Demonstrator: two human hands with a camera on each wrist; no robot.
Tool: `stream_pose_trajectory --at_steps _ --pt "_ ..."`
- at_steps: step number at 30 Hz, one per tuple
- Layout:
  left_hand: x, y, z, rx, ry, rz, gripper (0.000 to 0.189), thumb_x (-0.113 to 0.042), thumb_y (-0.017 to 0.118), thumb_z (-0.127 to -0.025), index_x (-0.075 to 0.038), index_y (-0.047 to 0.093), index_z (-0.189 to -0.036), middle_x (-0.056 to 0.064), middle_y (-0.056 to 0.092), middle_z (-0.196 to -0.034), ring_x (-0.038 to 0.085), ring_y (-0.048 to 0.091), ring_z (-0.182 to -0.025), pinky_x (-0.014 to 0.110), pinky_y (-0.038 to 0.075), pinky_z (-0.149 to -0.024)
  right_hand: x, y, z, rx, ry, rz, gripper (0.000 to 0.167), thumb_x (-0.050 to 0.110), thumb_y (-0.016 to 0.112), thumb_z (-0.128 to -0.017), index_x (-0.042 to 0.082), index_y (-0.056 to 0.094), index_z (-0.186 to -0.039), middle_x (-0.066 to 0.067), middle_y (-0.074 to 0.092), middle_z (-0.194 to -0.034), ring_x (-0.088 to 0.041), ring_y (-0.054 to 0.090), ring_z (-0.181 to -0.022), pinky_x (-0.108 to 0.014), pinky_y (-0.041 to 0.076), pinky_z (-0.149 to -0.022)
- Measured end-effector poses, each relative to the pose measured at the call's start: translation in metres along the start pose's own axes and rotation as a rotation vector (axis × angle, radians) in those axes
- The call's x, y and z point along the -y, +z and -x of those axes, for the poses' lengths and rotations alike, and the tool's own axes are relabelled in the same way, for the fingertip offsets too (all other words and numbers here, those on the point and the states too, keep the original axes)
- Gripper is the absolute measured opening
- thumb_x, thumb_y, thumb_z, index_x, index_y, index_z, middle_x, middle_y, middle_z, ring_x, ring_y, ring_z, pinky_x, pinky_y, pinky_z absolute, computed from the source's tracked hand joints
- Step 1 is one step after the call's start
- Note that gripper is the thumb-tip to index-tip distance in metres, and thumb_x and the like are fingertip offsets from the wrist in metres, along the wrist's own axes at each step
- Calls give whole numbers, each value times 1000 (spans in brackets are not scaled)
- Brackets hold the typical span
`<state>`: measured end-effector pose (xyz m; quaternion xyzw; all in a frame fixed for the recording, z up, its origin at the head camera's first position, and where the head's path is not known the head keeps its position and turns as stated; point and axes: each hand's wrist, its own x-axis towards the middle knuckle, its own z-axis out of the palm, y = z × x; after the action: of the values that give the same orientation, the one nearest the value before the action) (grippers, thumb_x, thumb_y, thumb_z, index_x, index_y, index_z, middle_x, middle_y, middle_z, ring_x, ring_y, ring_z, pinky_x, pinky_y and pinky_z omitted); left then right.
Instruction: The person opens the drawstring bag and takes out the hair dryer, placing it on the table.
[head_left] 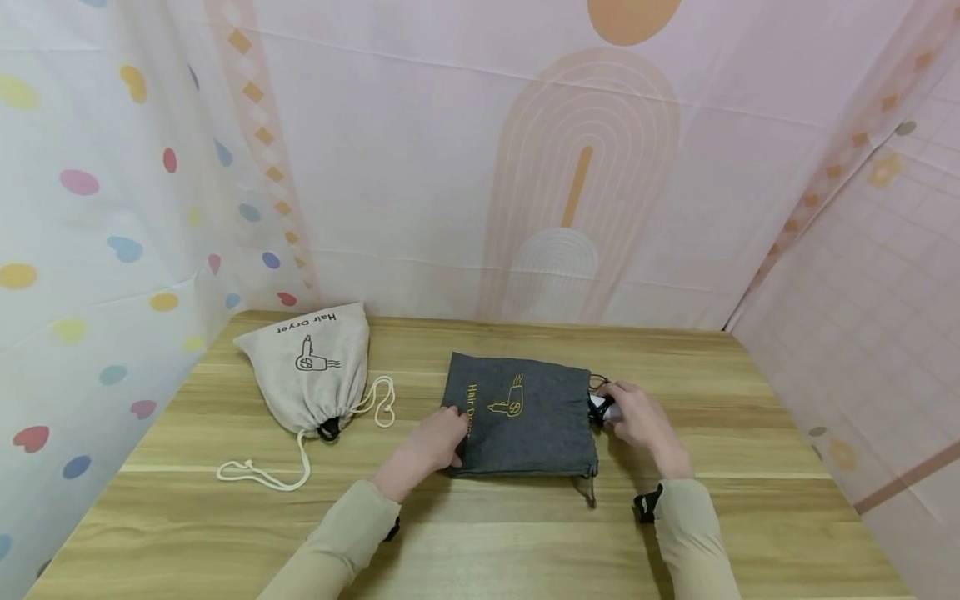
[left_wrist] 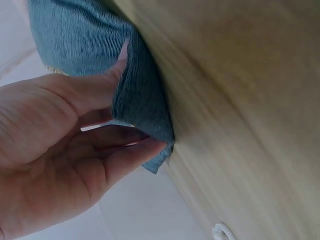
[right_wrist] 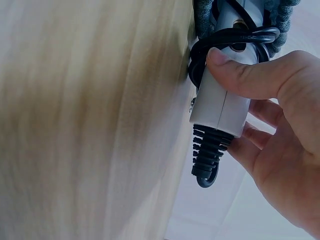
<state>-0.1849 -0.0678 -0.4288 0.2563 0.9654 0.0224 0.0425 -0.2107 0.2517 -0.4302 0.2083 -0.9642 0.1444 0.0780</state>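
A dark grey drawstring bag (head_left: 551,433) printed with "Hair Dryer" and a yellow dryer drawing lies flat on the table, its mouth to the right. My left hand (head_left: 433,440) grips the bag's closed left end; in the left wrist view, thumb and fingers pinch the folded cloth (left_wrist: 142,95). At the mouth, my right hand (head_left: 637,419) holds the white handle (right_wrist: 217,102) of a hair dryer, thumb on one side, fingers on the other. A black cord (right_wrist: 235,37) is wound around the handle. The dryer's other end is hidden inside the bag.
A beige drawstring bag (head_left: 315,375), also printed "Hair Dryer", lies at the left with its mouth gathered and white cords (head_left: 288,483) trailing out. The wooden table (head_left: 510,550) ends at patterned curtains (head_left: 405,167) behind and at both sides.
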Motion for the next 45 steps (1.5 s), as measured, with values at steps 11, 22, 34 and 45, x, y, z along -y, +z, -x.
stream_pose_trajectory --at_steps 11,22,34,45 --pt "11 -12 -14 -91 56 82 31 -19 72 -83 -3 65 -109 14 65 -100 29 66 -87 39 55 -73 1 1 -3 52 38 11 43 -8 67 -72 3 61 -113 -16 63 -109 -34 62 -100 -42 54 -70" --pt "28 -5 -57 -305 105 152 31 -5 63 -87 0 59 -117 18 62 -114 35 61 -102 44 51 -90 1 2 -3 49 36 19 44 -8 67 -71 2 61 -113 -15 63 -107 -33 62 -97 -42 53 -68" --pt "38 2 -81 -303 63 172 38 -4 56 -91 -3 52 -129 19 57 -125 35 55 -116 45 47 -97 1 3 -1 49 47 21 48 -11 66 -69 3 60 -114 -15 63 -107 -34 62 -96 -37 51 -62" --pt "39 5 -84 -328 89 81 29 2 51 -93 -7 55 -120 16 62 -115 33 58 -108 46 50 -91 2 2 -1 51 52 23 48 -11 65 -69 3 60 -115 -15 62 -108 -34 62 -96 -36 50 -61"
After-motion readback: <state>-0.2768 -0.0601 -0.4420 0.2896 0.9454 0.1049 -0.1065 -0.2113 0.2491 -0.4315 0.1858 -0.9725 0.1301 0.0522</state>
